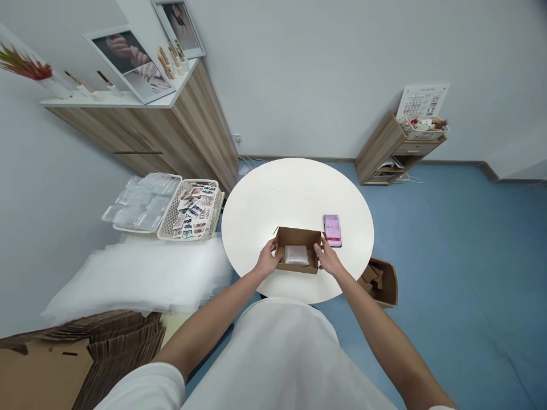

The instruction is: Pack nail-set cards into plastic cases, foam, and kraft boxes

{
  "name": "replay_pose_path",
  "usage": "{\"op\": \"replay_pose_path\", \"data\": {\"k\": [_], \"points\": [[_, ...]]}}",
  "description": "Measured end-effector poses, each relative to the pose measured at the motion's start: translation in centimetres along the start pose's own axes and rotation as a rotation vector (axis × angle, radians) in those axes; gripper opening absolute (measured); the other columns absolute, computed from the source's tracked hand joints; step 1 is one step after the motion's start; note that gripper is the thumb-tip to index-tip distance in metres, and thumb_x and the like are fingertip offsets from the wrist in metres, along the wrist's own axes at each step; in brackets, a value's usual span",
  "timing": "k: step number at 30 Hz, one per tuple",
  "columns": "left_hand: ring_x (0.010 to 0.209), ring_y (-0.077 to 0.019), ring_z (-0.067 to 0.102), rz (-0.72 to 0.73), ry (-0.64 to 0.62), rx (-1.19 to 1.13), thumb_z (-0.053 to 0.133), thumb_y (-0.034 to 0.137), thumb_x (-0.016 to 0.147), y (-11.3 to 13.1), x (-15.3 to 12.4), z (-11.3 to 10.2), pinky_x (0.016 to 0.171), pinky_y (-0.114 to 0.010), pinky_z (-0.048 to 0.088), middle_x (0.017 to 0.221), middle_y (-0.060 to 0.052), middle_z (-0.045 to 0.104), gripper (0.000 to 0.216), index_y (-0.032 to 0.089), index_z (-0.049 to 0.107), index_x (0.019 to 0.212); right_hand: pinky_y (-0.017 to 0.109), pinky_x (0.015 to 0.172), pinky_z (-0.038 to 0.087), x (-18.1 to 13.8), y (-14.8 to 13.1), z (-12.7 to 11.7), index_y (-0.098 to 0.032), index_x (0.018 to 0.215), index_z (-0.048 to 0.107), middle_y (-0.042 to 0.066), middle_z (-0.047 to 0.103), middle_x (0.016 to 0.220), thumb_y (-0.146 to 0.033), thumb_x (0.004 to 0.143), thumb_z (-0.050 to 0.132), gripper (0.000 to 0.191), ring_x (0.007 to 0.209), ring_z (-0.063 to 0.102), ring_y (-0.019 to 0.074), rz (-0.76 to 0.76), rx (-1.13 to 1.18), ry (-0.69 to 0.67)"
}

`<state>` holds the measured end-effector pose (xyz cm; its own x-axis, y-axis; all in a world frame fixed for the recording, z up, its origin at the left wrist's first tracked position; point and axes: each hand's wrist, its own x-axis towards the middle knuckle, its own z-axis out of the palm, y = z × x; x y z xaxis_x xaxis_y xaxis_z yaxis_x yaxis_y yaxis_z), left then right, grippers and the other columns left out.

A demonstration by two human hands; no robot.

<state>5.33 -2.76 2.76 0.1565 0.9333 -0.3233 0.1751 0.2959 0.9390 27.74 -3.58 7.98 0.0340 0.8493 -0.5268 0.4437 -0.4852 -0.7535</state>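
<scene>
A small open cardboard box (298, 238) sits near the front of a round white table (294, 193). Inside it lies a clear plastic packet (296, 255). My left hand (268, 259) grips the box's left wall, fingers curled over the edge. My right hand (328, 257) grips the right wall the same way. A pink phone (332, 229) lies on the table just right of the box, behind my right hand.
A stack of flat cardboard blanks (81, 347) lies at the lower left. A white basket of small cards (192, 210) and a tray of clear packets (143, 202) rest on a side surface. A cardboard bin (382, 280) stands on the blue floor at the right.
</scene>
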Motion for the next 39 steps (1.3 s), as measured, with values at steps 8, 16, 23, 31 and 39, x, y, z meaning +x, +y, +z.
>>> {"op": "replay_pose_path", "data": {"k": [8,16,23,31,39], "points": [[0.125,-0.0234,0.03,0.059,-0.095,0.073,0.048,0.014,0.076,0.7,-1.0,0.0,0.093,-0.04,0.039,0.137,-0.007,0.032,0.065,0.026,0.02,0.133,0.026,0.046,0.05,-0.2,0.2,0.1,-0.029,0.131,0.028,0.008,0.052,0.106,-0.055,0.082,0.032,0.056,0.066,0.054,0.0148,-0.074,-0.025,0.002],[0.116,-0.0251,0.036,-0.033,-0.229,0.003,0.056,0.024,0.072,2.2,-1.5,-1.9,0.072,-0.034,0.05,0.132,-0.01,0.029,0.072,0.028,0.018,0.132,0.028,0.056,0.053,-0.5,-0.1,-1.2,-0.032,0.131,0.028,0.007,0.048,0.112,-0.053,0.081,0.038,0.055,0.066,0.054,0.0116,-0.083,0.111,-0.155],[0.131,-0.0279,0.018,0.095,-0.343,0.026,0.059,0.028,0.073,2.4,-1.2,-2.0,0.096,-0.039,0.037,0.144,-0.007,0.018,0.085,0.026,0.008,0.139,0.027,0.057,0.053,-0.3,0.0,-1.3,-0.034,0.133,0.022,0.007,0.045,0.115,-0.052,0.081,0.037,0.057,0.066,0.053,0.0101,-0.062,0.119,-0.152],[0.126,-0.0316,0.024,0.133,-0.271,0.087,0.072,0.039,0.061,1.8,-1.0,-2.2,0.097,-0.046,0.032,0.142,-0.014,0.018,0.104,0.024,0.006,0.139,0.028,0.062,0.052,-0.3,0.4,-1.4,-0.031,0.13,0.029,0.006,0.048,0.111,-0.044,0.081,0.041,0.051,0.073,0.054,0.0122,-0.085,0.144,-0.205],[0.122,-0.0329,0.027,0.16,-0.393,0.168,0.076,0.034,0.054,3.0,-1.1,-3.4,0.074,-0.035,0.048,0.143,-0.013,0.012,0.122,0.03,-0.013,0.137,0.03,0.07,0.049,-0.9,-0.3,-3.8,-0.035,0.133,0.023,0.006,0.036,0.13,-0.016,0.062,0.059,0.082,0.088,0.056,0.0157,-0.154,0.114,-0.398]]}}
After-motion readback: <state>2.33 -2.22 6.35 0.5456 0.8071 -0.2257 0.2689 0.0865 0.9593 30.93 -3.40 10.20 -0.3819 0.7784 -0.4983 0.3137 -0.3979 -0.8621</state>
